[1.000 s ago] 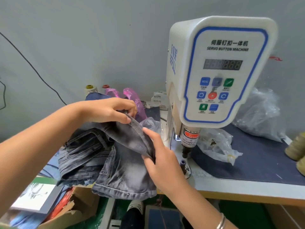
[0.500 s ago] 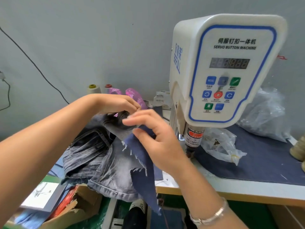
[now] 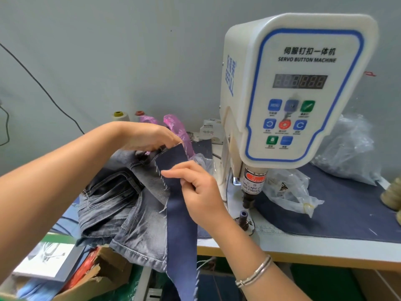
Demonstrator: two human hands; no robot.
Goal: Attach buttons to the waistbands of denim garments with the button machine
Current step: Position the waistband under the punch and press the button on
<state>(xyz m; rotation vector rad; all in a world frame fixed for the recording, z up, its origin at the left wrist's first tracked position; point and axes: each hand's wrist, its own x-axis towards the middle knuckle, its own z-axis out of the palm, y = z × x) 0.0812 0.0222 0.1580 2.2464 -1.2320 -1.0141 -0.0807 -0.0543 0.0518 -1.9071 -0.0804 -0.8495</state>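
We ready a dark denim strip beside the button machine.

Our right hand pinches the strip at mid-length and our left hand pinches its top edge; it hangs lengthwise over the grey jeans. The lower die lies just right of our nearer right hand, with a plastic bag close behind.

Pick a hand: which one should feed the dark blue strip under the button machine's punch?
Right hand: it already pinches the dark blue denim strip and sits nearest the punch. Left hand holds the strip's far top end.
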